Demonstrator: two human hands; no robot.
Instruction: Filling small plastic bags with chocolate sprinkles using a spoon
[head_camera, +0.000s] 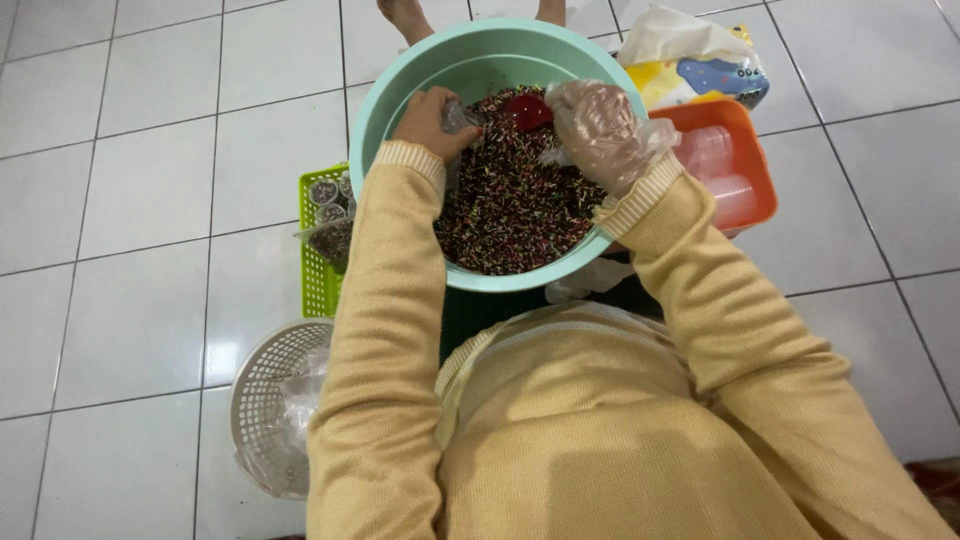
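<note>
1. Left hand (428, 122) is gripping a small clear cup (461, 118) at the basin's (400, 90) 10 o'clock.
2. Right hand (598, 132), gloved, is closing around a red scoop (527, 111) at 12 o'clock.
3. Multicoloured sprinkles (510, 210) are filling the basin.

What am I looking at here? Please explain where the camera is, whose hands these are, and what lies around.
There is one picture, taken by a camera worn on a person's head, looking down at their own arms in yellow sleeves. The left hand holds a small clear plastic cup. The right hand, in a clear plastic glove, is beside a red scoop. Both are over a mint-green basin full of dark, multicoloured sprinkles. On the white tiled floor stand a green basket with filled cups, an orange basket with empty cups, and a white basket.
</note>
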